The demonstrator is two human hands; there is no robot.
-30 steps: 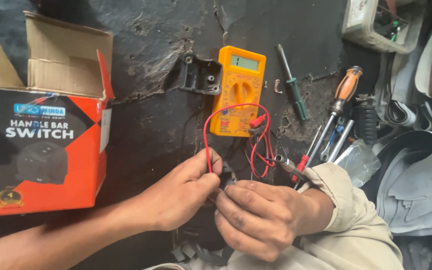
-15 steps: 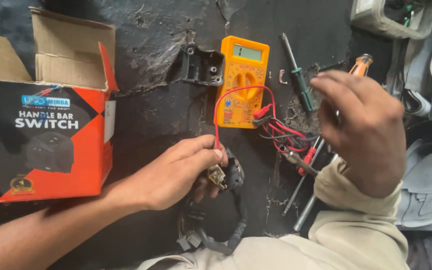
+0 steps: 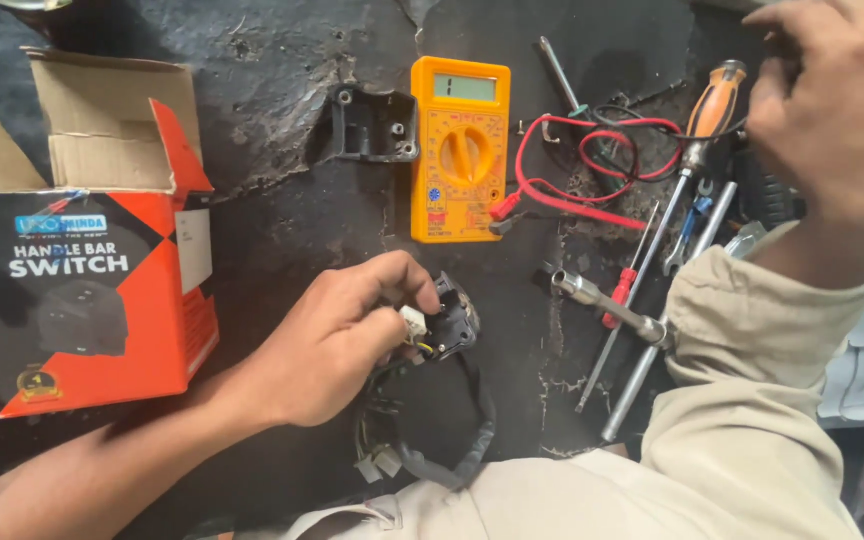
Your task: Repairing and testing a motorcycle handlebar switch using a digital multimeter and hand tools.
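Since half a second ago the right hand (image 3: 837,110) has lifted farther up and right, over the tool pile by the orange-handled screwdriver (image 3: 704,110); its fingers are loosely curled, and I cannot tell whether they hold anything. The left hand (image 3: 337,340) stays low at the centre, fingertips pinched on a small white connector of the black switch assembly (image 3: 452,320), whose wire bundle loops below. The yellow multimeter (image 3: 459,150) lies above with its red leads (image 3: 592,165) within reach. An open orange box (image 3: 87,270) sits at left.
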